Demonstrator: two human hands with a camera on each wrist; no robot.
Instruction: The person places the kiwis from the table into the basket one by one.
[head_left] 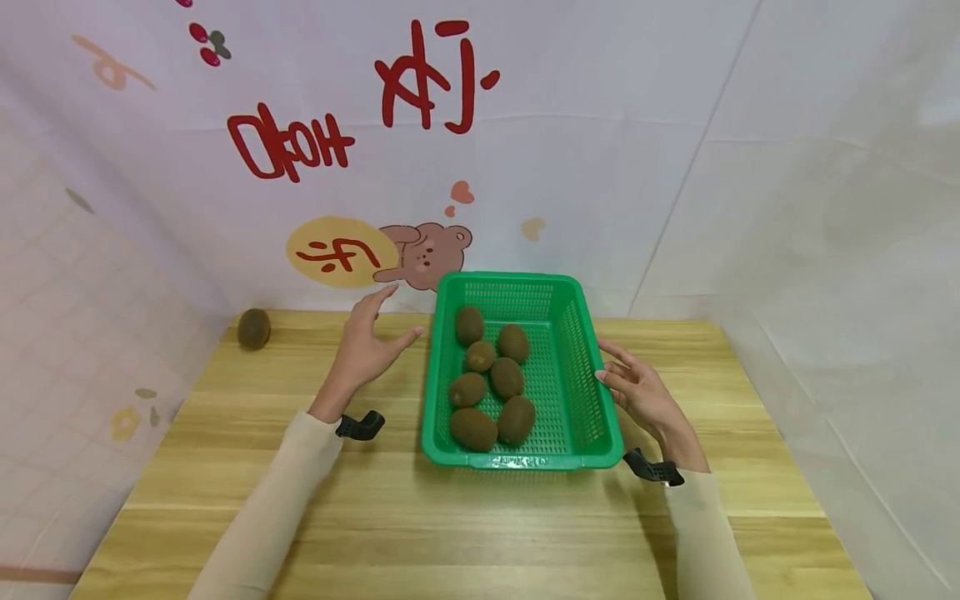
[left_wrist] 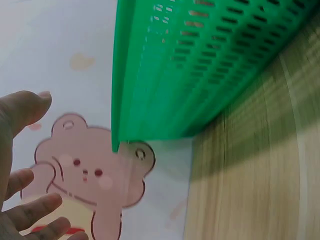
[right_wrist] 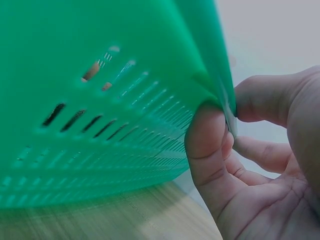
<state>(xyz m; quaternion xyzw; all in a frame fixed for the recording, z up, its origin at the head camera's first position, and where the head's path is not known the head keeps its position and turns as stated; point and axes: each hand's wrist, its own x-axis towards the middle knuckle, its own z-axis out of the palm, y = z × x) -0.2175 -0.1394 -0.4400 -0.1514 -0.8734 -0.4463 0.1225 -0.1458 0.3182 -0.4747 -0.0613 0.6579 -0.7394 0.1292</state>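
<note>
A green plastic basket (head_left: 555, 461) with slotted walls holds several brown kiwis (head_left: 507, 378), gathered toward its left side. My right hand (head_left: 647, 398) pinches the basket's right rim; in the right wrist view the thumb (right_wrist: 262, 97) lies on the outer side of the lip and a finger (right_wrist: 206, 145) is under it. Left of the basket, my left hand (head_left: 365, 346) is apart from the rim, thumb and fingers spread with nothing between them. Whether the basket's base touches the table cannot be told.
A lone kiwi (head_left: 254, 329) lies at the back left corner of the wooden table (head_left: 360, 508). Behind the table hangs a white printed cloth (head_left: 585, 167) with a bear and red lettering. Pale cloth also borders both sides.
</note>
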